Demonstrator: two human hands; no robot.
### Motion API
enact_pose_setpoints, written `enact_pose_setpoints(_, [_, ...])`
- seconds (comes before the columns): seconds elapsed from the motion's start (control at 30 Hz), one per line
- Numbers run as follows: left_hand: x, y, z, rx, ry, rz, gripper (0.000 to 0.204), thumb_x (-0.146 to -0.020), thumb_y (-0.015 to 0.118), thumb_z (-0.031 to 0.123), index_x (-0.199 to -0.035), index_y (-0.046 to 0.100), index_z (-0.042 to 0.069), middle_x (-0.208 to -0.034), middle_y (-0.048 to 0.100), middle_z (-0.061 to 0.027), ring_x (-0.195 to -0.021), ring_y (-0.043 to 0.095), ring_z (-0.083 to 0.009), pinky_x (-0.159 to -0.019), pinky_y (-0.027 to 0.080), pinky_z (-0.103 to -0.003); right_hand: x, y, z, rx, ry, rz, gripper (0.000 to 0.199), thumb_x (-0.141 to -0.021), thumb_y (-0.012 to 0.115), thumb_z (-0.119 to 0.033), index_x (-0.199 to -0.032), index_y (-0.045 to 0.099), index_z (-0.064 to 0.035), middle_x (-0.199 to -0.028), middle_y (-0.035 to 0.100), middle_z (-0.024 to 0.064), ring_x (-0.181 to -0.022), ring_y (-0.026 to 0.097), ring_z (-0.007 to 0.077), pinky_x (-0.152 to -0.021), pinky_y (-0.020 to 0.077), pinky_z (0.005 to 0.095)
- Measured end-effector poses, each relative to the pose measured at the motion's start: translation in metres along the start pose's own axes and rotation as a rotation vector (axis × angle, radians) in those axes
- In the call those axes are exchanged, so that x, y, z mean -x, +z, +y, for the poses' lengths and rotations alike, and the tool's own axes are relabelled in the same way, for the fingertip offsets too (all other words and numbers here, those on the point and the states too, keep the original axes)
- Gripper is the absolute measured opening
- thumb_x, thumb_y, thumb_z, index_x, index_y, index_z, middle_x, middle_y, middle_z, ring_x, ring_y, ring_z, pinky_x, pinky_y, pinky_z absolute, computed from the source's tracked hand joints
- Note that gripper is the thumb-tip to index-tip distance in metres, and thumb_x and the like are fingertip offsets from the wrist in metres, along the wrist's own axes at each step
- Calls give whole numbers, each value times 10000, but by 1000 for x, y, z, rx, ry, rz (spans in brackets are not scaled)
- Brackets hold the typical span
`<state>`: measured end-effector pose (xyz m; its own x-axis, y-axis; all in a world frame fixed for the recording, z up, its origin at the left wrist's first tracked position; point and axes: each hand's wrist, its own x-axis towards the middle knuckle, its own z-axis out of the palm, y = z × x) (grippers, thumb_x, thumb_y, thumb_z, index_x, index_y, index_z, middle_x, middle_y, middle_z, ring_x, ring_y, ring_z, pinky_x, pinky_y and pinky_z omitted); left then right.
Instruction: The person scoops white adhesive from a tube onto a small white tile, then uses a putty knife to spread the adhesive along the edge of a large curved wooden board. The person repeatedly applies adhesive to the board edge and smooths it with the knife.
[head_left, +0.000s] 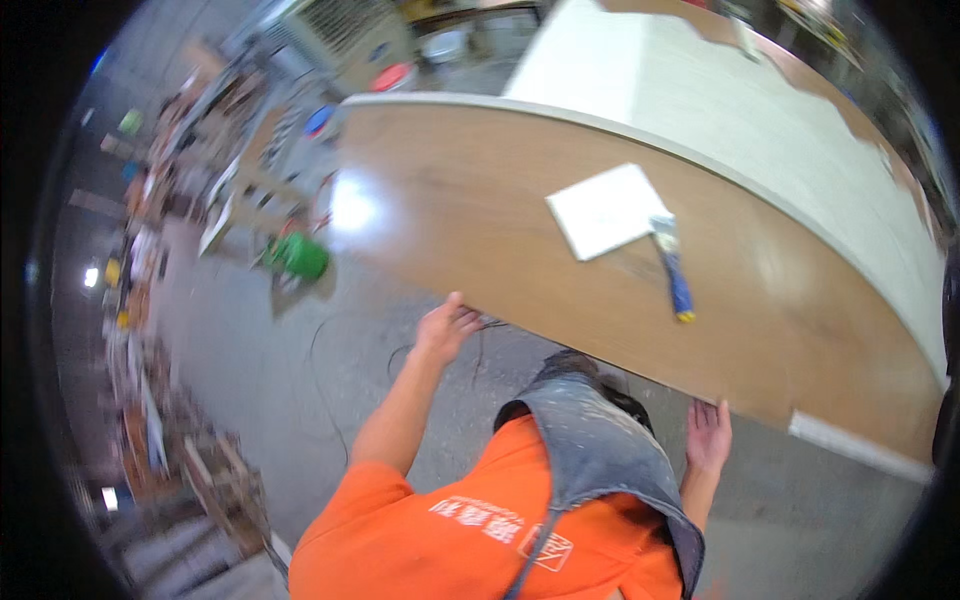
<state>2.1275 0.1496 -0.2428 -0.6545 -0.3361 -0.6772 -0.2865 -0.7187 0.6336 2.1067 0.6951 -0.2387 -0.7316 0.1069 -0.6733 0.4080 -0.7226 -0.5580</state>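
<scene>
Both hands grip the near edge of a large brown wooden board (560,230) that lies flat on a pale desk (800,130): the left hand (445,330) curls over the edge, the right hand (708,435) presses flat against it. On the board rest a white square sheet (605,210) and, just beside it, a blue-handled scraper (675,265)

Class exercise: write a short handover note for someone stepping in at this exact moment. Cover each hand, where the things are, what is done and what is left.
Left hand: grips the near edge of the large brown wooden board.
Right hand: on the same edge, further right.
On the board: a flat white square sheet and a blue-handled scraper touching its corner.
Done: both hands placed on the board.
Left: cannot tell; the board's other supports are hidden.
</scene>
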Motion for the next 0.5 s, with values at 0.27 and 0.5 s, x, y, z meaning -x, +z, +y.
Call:
enact_pose_setpoints(0.27, [24, 27, -6, 116, -16, 164, 457, -989, 635, 361, -1262, 561, 1, -1189, 605, -185, -1098, 601, -347, -945, 504, -510, -9, -2, -6, 32, 21, 52, 507, -969, 658, -428, -1347, 556, -106, -1355, 539, 112, -1253, 514, 276, -1096, 429, 425])
enact_pose_setpoints(0.5, [9, 16, -10, 125, 73, 73, 413, -999, 611, 351, -1214, 596, -2, -1119, 643, -172, -1002, 624, -314, -891, 513, -476, -29, -19, 7, -59, -51, 64, 412, -964, 664, -324, -1264, 593, -52, -1311, 585, 126, -1252, 530, 279, -1132, 422, 449])
